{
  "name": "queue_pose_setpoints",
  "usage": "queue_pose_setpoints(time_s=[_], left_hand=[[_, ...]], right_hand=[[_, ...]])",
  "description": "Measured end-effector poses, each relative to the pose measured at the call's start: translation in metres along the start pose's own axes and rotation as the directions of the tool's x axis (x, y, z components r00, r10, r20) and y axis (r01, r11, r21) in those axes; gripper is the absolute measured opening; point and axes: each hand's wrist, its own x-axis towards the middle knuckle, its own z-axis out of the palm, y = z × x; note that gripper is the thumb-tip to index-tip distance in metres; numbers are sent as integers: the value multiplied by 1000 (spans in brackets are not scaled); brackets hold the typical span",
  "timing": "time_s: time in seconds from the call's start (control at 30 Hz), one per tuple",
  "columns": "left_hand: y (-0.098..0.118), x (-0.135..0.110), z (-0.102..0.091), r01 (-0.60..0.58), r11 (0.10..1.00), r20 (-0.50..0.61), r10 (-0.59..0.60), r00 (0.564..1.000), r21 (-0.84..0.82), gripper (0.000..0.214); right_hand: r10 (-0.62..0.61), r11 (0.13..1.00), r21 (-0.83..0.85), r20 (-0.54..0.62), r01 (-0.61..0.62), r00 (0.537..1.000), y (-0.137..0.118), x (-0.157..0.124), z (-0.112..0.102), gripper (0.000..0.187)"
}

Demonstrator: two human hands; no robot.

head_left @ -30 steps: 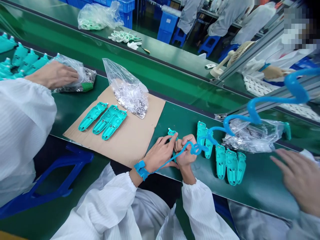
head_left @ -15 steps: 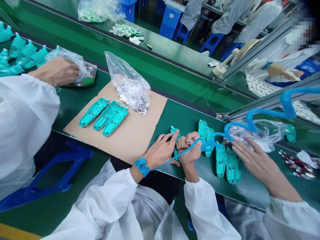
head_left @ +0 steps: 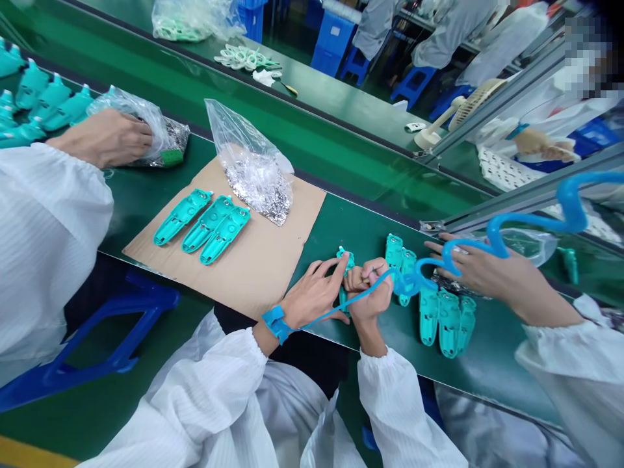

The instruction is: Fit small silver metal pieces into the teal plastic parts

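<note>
My left hand wears a blue wrist strap with a coiled blue cord running off to the right. Its fingers are pinched on a small teal plastic housing held upright over the green bench. My right hand is closed in a fist pressed against the same housing; what its fingers hold is hidden. Just right of my hands lie several more teal housings in a row.
A cardboard sheet carries three teal housings and a clear bag of small silver parts. A co-worker's hand reaches over the right housings to a plastic bag. Another co-worker's hand rests on a bag at the left.
The co-worker's hand on the right has moved up and left from the bench edge to the bag beside my housings. My own hands have stayed almost still on the housing.
</note>
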Motion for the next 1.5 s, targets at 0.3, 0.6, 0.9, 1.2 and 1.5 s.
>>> queue_pose_setpoints(time_s=[0.3,0.6,0.9,1.2,1.5], left_hand=[[0,-1,0,26,1000,4,-26,1000,-4,142],[-1,-2,1,22,1000,-12,-22,1000,-16,141],[-3,-4,3,17,996,-28,-20,999,-86,139],[1,-2,-5,49,991,22,-46,999,-123,130],[2,-1,-10,85,990,75,-77,994,-112,110]], right_hand=[[-121,992,24,-25,121,992,2,-2,6,17],[-39,999,32,16,38,999,7,-2,-1,23],[-71,996,58,18,69,997,9,-2,1,26],[-59,993,-108,-148,44,987,-36,2,-14,17],[242,417,-875,-154,-246,958,-46,-33,-53,26]])
